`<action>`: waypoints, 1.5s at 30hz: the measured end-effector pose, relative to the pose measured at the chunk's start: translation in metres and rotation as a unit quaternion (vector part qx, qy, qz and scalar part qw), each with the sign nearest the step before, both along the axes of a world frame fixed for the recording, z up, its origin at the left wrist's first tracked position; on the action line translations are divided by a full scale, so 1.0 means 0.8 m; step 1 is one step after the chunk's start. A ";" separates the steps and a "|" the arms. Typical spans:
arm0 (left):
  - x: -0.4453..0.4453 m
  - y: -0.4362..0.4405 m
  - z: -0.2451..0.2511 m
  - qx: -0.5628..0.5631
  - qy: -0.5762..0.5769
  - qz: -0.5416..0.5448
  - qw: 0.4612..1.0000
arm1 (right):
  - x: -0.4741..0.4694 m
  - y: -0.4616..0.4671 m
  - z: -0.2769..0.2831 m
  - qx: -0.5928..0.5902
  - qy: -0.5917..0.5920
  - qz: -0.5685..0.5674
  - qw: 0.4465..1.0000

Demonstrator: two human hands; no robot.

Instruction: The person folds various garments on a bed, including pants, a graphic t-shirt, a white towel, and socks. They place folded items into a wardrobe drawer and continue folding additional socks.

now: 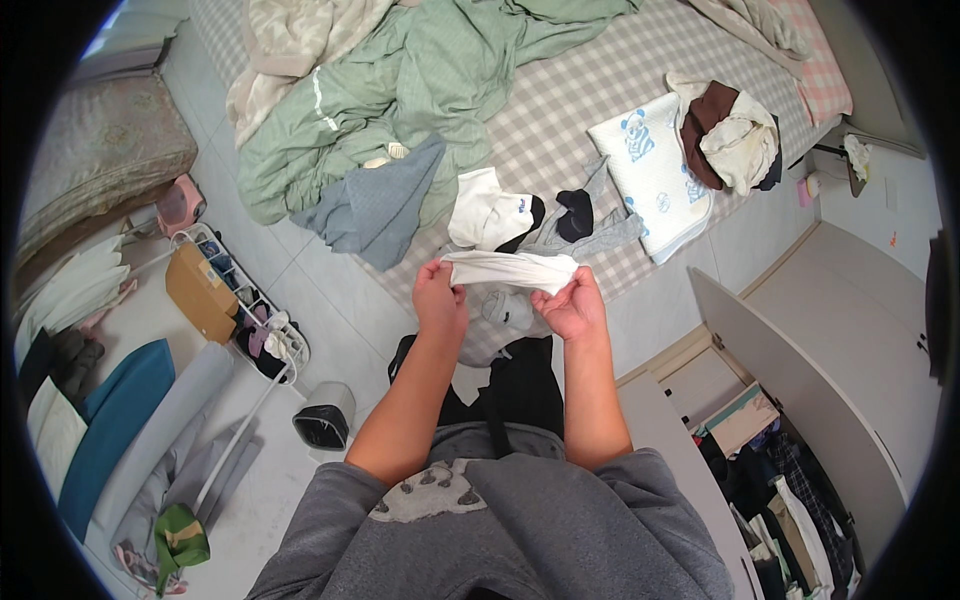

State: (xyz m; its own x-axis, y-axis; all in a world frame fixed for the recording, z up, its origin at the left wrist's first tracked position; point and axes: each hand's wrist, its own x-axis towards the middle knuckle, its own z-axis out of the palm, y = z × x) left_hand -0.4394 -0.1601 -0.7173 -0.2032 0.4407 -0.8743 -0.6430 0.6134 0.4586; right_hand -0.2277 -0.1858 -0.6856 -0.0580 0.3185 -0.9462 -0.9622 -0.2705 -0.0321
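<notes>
A white piece of knit fabric (514, 270), which looks like a sock, is stretched sideways between my two hands over the bed's near edge. My left hand (441, 298) pinches one end, and my right hand (571, 306) grips the other. Just beyond it lie white socks (491, 214) with black soles and a small printed mark. A black sock (575, 214) rests on a crumpled grey garment (607, 234) to their right. Below the stretched fabric, a balled light-grey sock (506, 308) sits between my forearms.
A blue-grey cloth (382, 206) and a green quilt (435, 82) cover the bed's left side. On the right are a folded panda-print pad (649, 165) and a clothing pile (739, 142). A waste bin (324, 415) and a clothes rack (244, 414) stand left; an open wardrobe door (802, 375) is right.
</notes>
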 end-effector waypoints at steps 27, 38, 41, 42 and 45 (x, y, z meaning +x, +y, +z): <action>-0.047 -0.053 0.020 0.163 -0.020 -0.439 0.884 | 0.082 -0.047 -0.008 0.267 -0.161 -0.038 0.950; -0.035 -0.040 0.049 0.064 -0.255 -0.119 0.957 | 0.092 -0.055 -0.008 0.255 -0.020 -0.173 0.951; -0.044 -0.049 0.030 0.026 -0.325 -0.070 0.943 | 0.101 -0.062 -0.019 0.279 0.013 -0.197 0.940; -0.049 -0.053 0.024 0.017 -0.348 -0.057 0.936 | 0.094 -0.052 -0.005 0.240 -0.021 -0.197 0.950; -0.053 -0.067 0.008 -0.008 -0.420 -0.021 0.907 | 0.096 -0.053 0.001 0.270 -0.005 -0.183 0.945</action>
State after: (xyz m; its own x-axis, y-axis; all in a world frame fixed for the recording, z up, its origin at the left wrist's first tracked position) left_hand -0.4816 -0.2133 -0.7109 0.5539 0.4189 -0.7195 -0.7373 0.6483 -0.1902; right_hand -0.1506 -0.2279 -0.6849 0.1586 0.7525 -0.6392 -0.9869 0.1394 -0.0806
